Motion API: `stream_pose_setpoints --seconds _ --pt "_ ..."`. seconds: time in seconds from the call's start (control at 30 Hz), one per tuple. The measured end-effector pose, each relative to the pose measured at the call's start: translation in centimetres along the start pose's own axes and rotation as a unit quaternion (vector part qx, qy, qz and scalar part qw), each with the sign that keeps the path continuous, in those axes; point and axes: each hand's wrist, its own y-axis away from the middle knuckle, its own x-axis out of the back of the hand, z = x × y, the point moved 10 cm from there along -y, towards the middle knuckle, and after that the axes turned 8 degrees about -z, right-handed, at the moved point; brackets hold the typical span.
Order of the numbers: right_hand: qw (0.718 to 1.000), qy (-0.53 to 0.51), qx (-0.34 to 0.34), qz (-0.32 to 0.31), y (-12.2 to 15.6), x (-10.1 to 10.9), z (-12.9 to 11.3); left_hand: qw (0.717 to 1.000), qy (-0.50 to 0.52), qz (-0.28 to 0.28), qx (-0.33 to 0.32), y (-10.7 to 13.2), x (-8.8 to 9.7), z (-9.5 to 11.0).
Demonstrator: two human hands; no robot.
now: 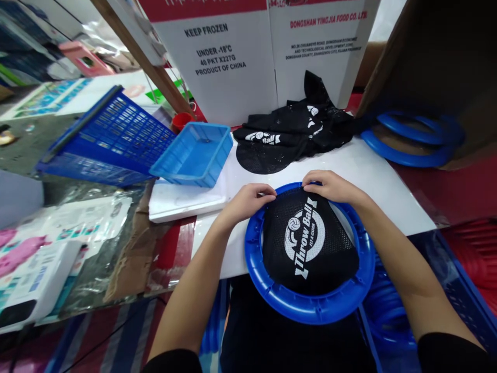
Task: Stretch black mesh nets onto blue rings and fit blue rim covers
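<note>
A blue plastic ring (261,277) leans over the table's front edge, its lower part above my lap. Inside it lies a black mesh net (279,259) printed "Throw Ball" in white. My left hand (254,201) pinches the net's edge at the ring's upper left rim. At the top of the rim my right hand (328,185) has its fingers closed on the net's edge too. The net covers most of the ring's opening, with white showing through at the right. Beyond my hands, a pile of black mesh nets (287,137) lies on the white tabletop.
A light blue tray (194,155) stands on a white foam slab (182,199), beside a tilted blue basket (112,134). White cartons (233,67) rise behind. More blue rings (407,147) lie at the right, and red rings (473,254) fill a crate below.
</note>
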Motion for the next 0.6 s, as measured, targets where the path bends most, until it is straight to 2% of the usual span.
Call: stream_pose_setpoints --seconds 0.13,0.33,0.6 --pt "1.000 0.006 -0.017 0.006 0.0 0.3 0.6 1.000 0.028 -0.002 -0.004 -0.2 0.0 -0.2" --pt "0.999 0.000 -0.037 -0.033 -0.2 0.0 1.1 0.998 0.064 -0.003 0.001 -0.5 0.2 -1.1" --pt "0.998 0.025 -0.038 -0.041 -0.1 -0.2 1.1 0.998 -0.027 -0.012 -0.051 0.2 0.2 0.9"
